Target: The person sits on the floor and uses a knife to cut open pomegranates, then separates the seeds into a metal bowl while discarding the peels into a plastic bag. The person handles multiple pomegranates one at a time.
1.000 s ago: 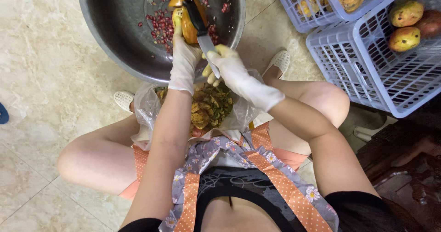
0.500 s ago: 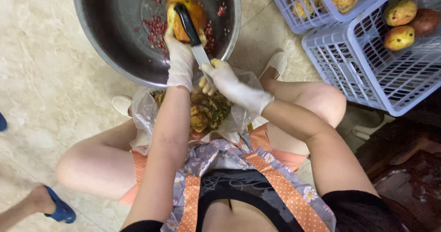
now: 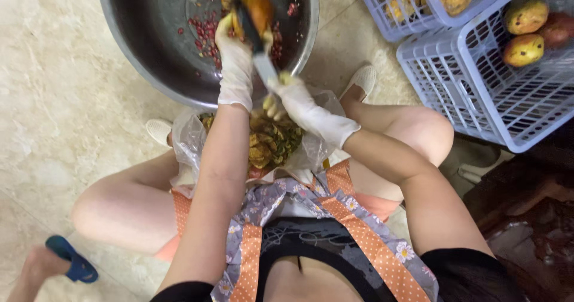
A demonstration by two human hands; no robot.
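Orange-yellow fruit (image 3: 254,3), rounded, rough-skinned, over round steel basin (image 3: 143,45) dotted with red seeds (image 3: 206,30). Gripped by white-gloved left hand (image 3: 234,63). Knife (image 3: 257,51), dark handle, flat blade, clamped in gloved right hand (image 3: 296,102). Below: clear plastic bag (image 3: 188,140) of peels. Right: lavender lattice crates (image 3: 478,93).

In my gloved left hand (image 3: 234,60) I hold a yellow-orange fruit (image 3: 251,3), cut open, over the metal basin (image 3: 137,57); dark red seeds (image 3: 206,30) lie scattered on the basin's floor. My gloved right hand (image 3: 299,102) grips a knife (image 3: 254,42), its dark blade pushed into the fruit's opening, tip pointing away from me.
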